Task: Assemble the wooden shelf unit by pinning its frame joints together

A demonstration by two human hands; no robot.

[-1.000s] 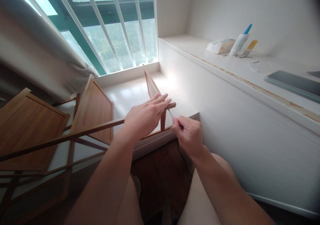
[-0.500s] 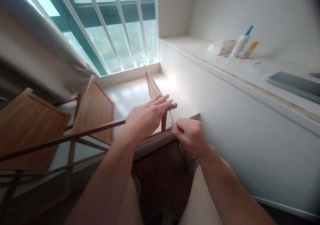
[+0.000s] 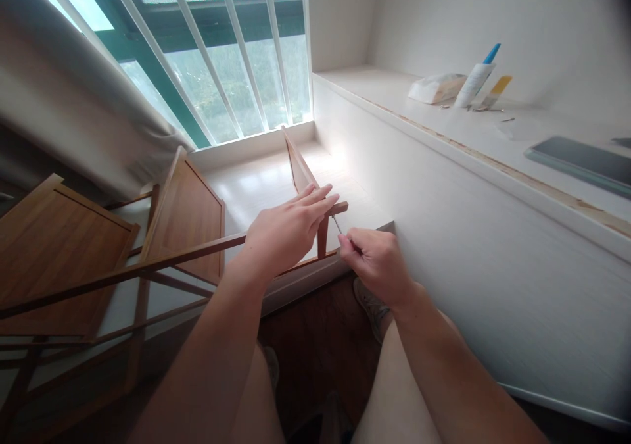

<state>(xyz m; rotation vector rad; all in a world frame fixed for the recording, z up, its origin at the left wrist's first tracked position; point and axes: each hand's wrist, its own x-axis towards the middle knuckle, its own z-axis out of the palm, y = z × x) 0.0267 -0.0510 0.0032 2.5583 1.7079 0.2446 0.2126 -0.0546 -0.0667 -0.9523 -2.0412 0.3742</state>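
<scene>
Right wrist sits slightly farther out than one second ago, the right hand (image 3: 377,260) rolled a bit and more of the shoe (image 3: 369,302) showing; left hand (image 3: 283,237) and wooden frame (image 3: 192,252) look unmoved.

Biggest first: white cabinet side (image 3: 468,253) fills the right, shelf (image 3: 389,82) along its top, front edge chipped brown. Barred window (image 3: 241,95) at top, green framing. Grey-beige curtain (image 3: 83,89) bunched upper left.

Wooden frame spans left to centre, at the white sill (image 3: 241,174). It shows three panels: large one at far left (image 3: 64,253), middle one (image 3: 185,220) tilted, narrow-looking one (image 3: 300,164) beyond the left hand.

Left hand lies across the frame near its short rail end (image 3: 340,207), fingers straight and close together; thumb hidden, so cannot tell whether it grips. Right hand, just below and beside it, is curled tight round a thin metal rod (image 3: 337,225).

On the shelf: dark flat slab (image 3: 582,161) nearest, whitish packet (image 3: 436,89) farther back, white tube (image 3: 474,87) with blue nozzle leaning beside it, then a yellow-ended piece (image 3: 500,87).

Rod slants up, tip meeting the rail end's near side; its other end is hidden in the fist.
</scene>
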